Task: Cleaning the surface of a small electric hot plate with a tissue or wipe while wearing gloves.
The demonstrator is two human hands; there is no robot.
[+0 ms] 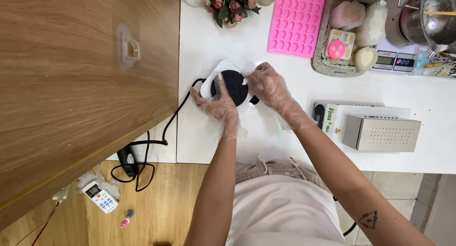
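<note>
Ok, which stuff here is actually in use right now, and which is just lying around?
In use: left hand and right hand, both gloved, on the small hot plate; its black cord.

Lying about: pink silicone mould, flowers, kitchen scale, metal box, remote control.

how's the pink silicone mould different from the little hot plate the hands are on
The pink silicone mould is a flat rectangle full of small cavities; the hot plate is a white square base with a round black top. The mould lies untouched near the flowers; the hot plate has the gloved left hand and right hand on it. A black cord runs from the hot plate; the mould has none. Both sit on the white table.
</note>
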